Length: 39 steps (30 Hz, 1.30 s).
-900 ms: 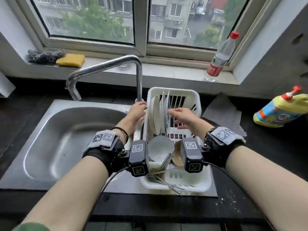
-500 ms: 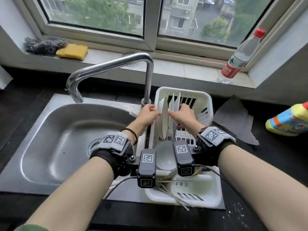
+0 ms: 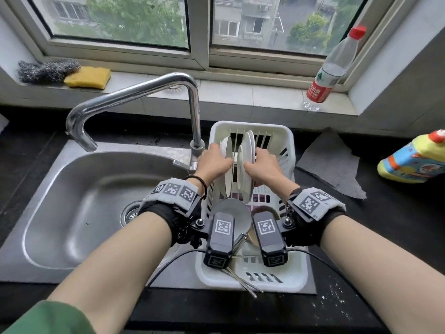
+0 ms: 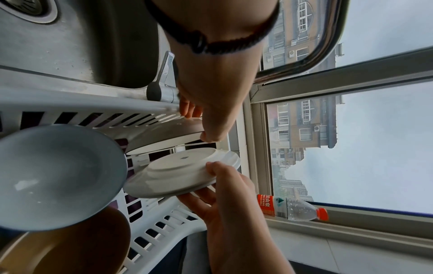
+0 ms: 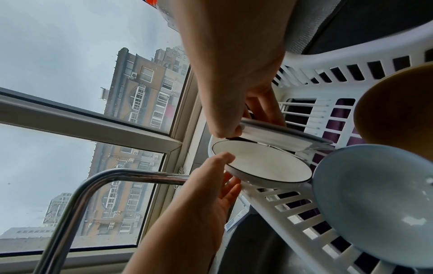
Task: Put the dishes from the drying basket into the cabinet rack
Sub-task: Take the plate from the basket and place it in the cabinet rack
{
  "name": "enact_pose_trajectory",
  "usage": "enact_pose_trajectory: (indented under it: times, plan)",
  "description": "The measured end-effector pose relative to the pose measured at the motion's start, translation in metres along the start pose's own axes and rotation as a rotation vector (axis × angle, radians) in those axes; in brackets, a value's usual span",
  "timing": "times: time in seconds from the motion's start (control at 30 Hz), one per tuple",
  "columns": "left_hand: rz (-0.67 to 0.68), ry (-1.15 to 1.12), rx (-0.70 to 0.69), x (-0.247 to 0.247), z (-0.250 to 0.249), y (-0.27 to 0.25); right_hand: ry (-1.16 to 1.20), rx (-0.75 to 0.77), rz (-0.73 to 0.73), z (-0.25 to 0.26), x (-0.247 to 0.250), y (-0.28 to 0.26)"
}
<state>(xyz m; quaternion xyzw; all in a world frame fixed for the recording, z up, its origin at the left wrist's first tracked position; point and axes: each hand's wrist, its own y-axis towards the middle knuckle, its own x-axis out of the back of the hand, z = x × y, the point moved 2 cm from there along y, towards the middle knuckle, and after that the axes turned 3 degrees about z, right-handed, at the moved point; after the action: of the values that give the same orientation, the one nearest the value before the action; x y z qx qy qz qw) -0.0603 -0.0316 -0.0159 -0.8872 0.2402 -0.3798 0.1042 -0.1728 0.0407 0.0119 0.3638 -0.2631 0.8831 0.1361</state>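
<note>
The white plastic drying basket [image 3: 287, 145] stands on the steel drainboard just right of the sink [image 3: 72, 203]. Its walls and floor are slotted. In its far part several round plates stand upright on their edges. In the near part a pale blue bowl [image 3: 232, 214] lies tilted, beside it a brown bowl [image 3: 265, 209], and thin metal utensils [image 3: 242, 284] stick out over the near rim.

The left hand [image 3: 213, 162] grips the leftmost plate, a shallow white dish with a thin dark rim [image 5: 264, 166]; the thumb lies on the edge and the fingers go behind it, on the side toward the faucet [image 3: 192, 112]. The right hand [image 3: 261, 168] grips a pair of white plates [image 4: 185, 172] set close together, with the thumb on the near face and the fingers curled round the far side. Both plates are glossy and smooth; the foot ring of the right one shows in the left wrist view. Whether they are lifted off the basket floor I cannot tell.

Both forearms reach forward, almost parallel, wrists above the near half of the basket. On the tiled window sill lie a yellow sponge [image 3: 88, 77], a steel scourer [image 3: 47, 69] and a clear water bottle [image 3: 333, 68].
</note>
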Motion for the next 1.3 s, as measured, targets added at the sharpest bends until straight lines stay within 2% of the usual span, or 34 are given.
enact_pose_trajectory:
  times: [0.3, 0.47, 0.57, 0.7, 0.83, 0.93, 1.07, 1.2, 1.3]
  plan:
    - [-0.070, 0.205, -0.015, -0.016, -0.019, 0.000, 0.084, -0.011, 0.008, -0.035, 0.020, 0.004]
    - [-0.093, 0.221, 0.054, -0.005, -0.016, -0.002, 0.164, -0.010, -0.014, -0.047, 0.030, 0.001]
    - [-0.098, 0.158, 0.071, 0.001, -0.016, -0.002, 0.178, 0.011, -0.037, -0.046, 0.042, -0.001]
    - [-0.069, 0.075, 0.079, 0.000, -0.016, -0.003, 0.072, 0.063, -0.052, -0.039, 0.048, -0.003]
    - [-0.030, 0.007, 0.077, -0.007, -0.012, -0.006, 0.136, 0.049, -0.085, -0.039, 0.055, -0.006]
    - [-0.012, -0.129, 0.100, -0.011, -0.014, -0.013, 0.096, 0.098, -0.094, -0.034, 0.057, -0.008]
    - [0.054, -0.362, 0.152, -0.019, -0.011, -0.015, 0.020, 0.145, -0.122, -0.026, 0.049, -0.008]
    - [0.141, -0.477, 0.209, -0.021, -0.012, -0.018, -0.049, 0.164, -0.143, -0.019, 0.034, -0.006]
    - [0.168, -0.502, 0.203, -0.023, -0.013, -0.017, -0.093, 0.181, -0.152, -0.020, 0.026, -0.006]
